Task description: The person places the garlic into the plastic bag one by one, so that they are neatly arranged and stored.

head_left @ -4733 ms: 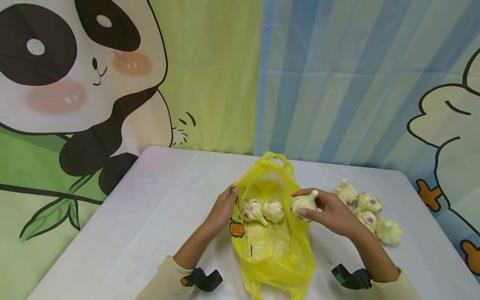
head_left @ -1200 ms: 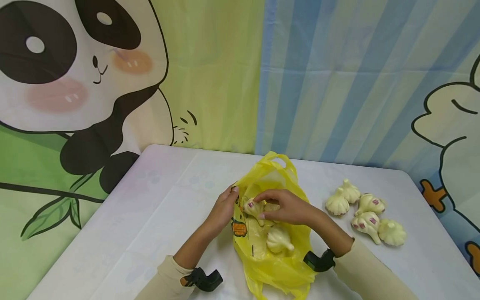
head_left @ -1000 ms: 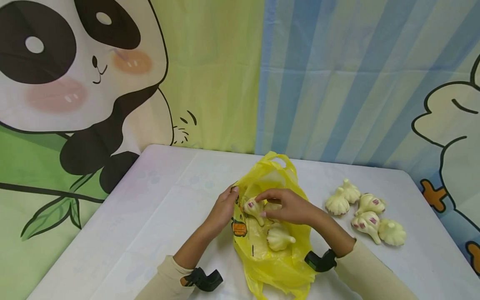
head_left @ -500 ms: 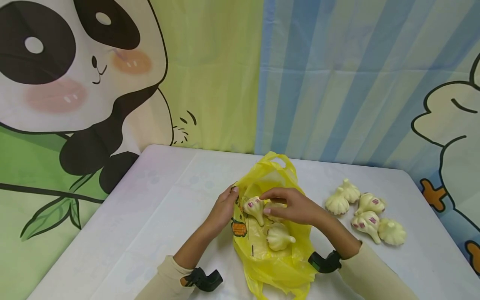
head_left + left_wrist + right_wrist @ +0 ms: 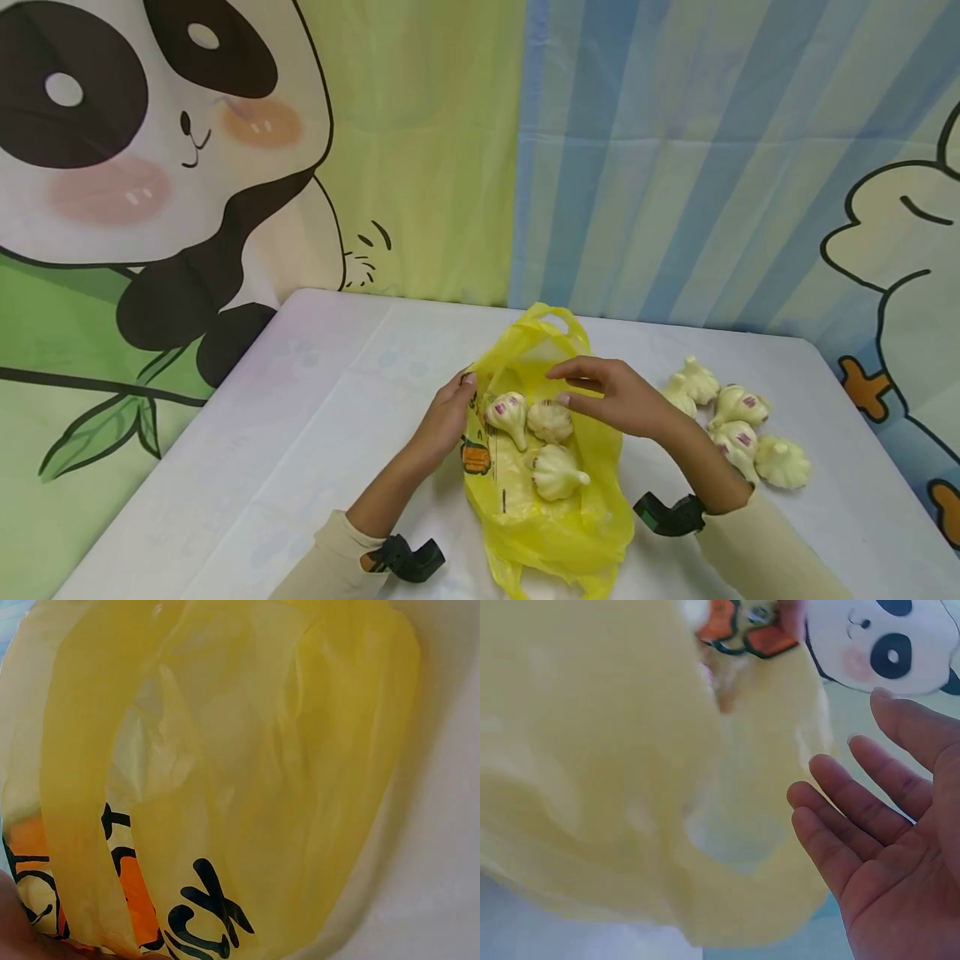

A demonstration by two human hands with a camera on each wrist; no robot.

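A yellow plastic bag (image 5: 551, 542) lies with its mouth spread on the table. Its left edge is pinched by the left hand (image 5: 444, 421), fingers behind the plastic and thumb at the rim. Inside rest a garlic bulb (image 5: 507, 415) with purple marks, a second garlic bulb (image 5: 550, 421) beside it and a third garlic bulb (image 5: 557, 472) nearer the front. The right hand (image 5: 630, 402) hovers over the bag's right side, holding nothing. In the right wrist view its palm (image 5: 900, 900) shows with fingers spread. The bag's plastic (image 5: 247, 772) fills most of the left wrist view.
Right of the bag, several more garlic bulbs (image 5: 738, 406) lie in a loose cluster on the white table (image 5: 352, 467), partly behind the right forearm. A curtain (image 5: 420, 150) with a printed panda stands behind the table. Each wrist carries a black camera mount (image 5: 671, 514).
The right hand brought a garlic bulb into the bag, shifted among the bulbs there, then drew back up and right with nothing in it. The left hand stays on the bag's edge.
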